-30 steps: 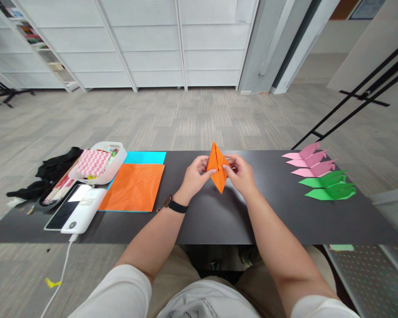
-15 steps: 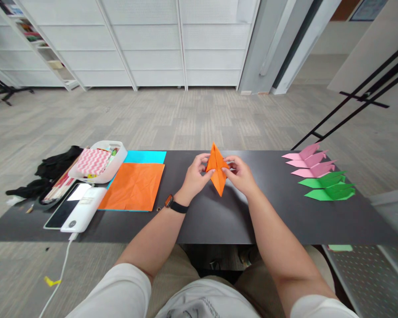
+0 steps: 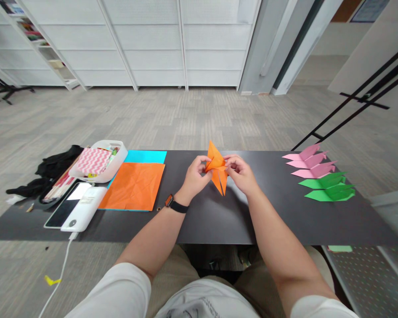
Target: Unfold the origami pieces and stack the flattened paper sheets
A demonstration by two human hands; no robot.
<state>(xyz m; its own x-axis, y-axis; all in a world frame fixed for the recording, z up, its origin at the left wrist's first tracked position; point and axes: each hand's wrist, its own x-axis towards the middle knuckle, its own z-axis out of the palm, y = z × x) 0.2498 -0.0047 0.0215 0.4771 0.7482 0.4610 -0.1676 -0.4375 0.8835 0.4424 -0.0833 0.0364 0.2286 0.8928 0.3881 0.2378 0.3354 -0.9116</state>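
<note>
An orange folded paper piece (image 3: 216,161) is held between my hands above the middle of the dark table. Its upper point stands up, and its lower part shows two narrow points side by side. My left hand (image 3: 198,174) pinches its left side between thumb and fingers. On the opposite side, my right hand (image 3: 240,173) grips the right edge in the same way. A black watch is on my left wrist.
Orange sheets (image 3: 135,185) lie over cyan sheets (image 3: 149,157) on the left. Beyond them are a white basket (image 3: 119,159), a white power bank (image 3: 84,210), a phone-like device and black cloth. Pink (image 3: 313,170) and green folded papers (image 3: 331,193) stand in a row at right.
The orange paper was a flat diamond; now its top layer is opened out and bent across the middle, and the lower part shows two separate points. My fingers shifted slightly.
</note>
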